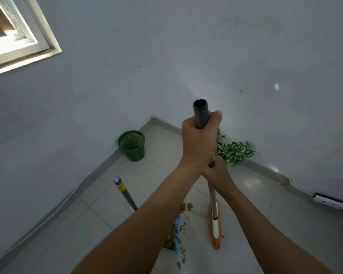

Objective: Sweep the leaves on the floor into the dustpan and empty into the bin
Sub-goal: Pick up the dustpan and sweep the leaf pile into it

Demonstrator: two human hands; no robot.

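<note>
Leaves: dry brown scraps (184, 208) lie on the pale tiled floor (107, 214) between dustpan and broom head, more strewn toward the near edge; a heap already sits in the pan.
Dustpan: a light blue pan (177, 237), partly hidden behind the left forearm, rests on the floor just left of the broom head; its grey pole with a yellow band (124, 194) leans up and to the left.
Broom: an orange-and-white head (216, 232) stands on the tiles, its grey handle (201, 115) rising toward the camera.
Left hand: (199, 143) fist wrapped tight around the handle near its open top end.
Right hand: (216, 173) clenched on the same handle just below, touching the left wrist.
Bin: a green mesh basket (132, 145) stands upright against the left wall's skirting, near the floor's far corner, well apart from the dustpan.
Plant: green-and-white foliage (235, 152) sits at the right wall's base.
Window: a white frame (26, 34) shows at upper left.
</note>
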